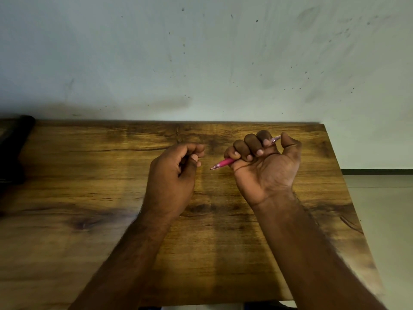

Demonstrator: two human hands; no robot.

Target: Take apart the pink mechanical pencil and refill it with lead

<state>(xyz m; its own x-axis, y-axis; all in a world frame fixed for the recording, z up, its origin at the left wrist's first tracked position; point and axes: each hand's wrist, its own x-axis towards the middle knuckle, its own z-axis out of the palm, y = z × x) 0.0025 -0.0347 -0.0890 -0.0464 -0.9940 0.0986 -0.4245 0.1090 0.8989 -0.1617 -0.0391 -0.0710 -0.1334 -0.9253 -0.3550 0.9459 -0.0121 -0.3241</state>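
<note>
Head view: right hand (266, 166) fisted, palm up, clamped around the pink pencil (225, 162), tip pointing left, clear upper end poking out past the thumb. Left hand (176, 168) just beside the tip, fingers curled together (whether pinching anything, cannot tell). Both held over the wooden table (89, 175). Pencil looks whole; disassembly and refill apparently remain. No lead container or loose parts visible.
</note>
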